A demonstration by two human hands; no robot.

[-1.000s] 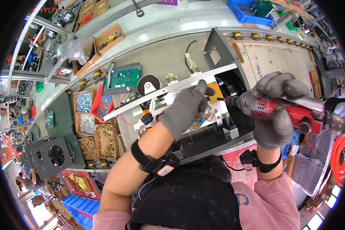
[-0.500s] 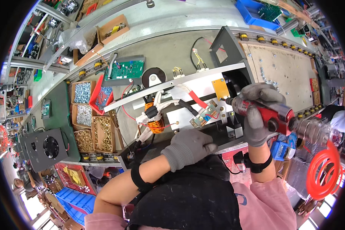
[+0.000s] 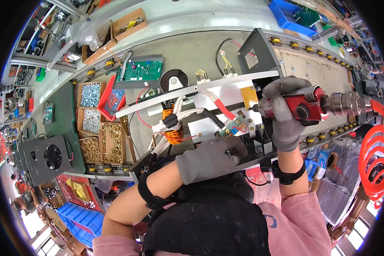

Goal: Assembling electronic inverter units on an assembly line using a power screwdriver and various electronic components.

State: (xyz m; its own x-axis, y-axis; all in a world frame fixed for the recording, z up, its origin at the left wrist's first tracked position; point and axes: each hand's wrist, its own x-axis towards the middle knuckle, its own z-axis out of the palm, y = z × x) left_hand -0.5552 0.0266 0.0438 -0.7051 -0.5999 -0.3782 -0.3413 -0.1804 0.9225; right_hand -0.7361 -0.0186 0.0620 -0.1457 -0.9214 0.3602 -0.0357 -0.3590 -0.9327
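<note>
My right hand, in a grey glove, is wrapped round a red air screwdriver held nearly level. Its bit points left, close to the yellow-orange plate in a long metal chassis. My gloved left hand rests over the chassis's near edge, fingers curled. A small shiny bit shows by its fingertips, too small to name. Just beyond that hand lie a small circuit board with a red-sleeved cable, and a copper-wound coil with white wires.
Cardboard boxes of screws and a red bin stand at the left. A green circuit board lies behind the chassis. A black fan panel sits far left. The red coiled hose hangs at the right. Rollers line the bench.
The screwdriver has swung more level, its rear end and hose moving up and right. My left hand has shifted slightly up and right, fingers more curled. The view has shifted a little.
</note>
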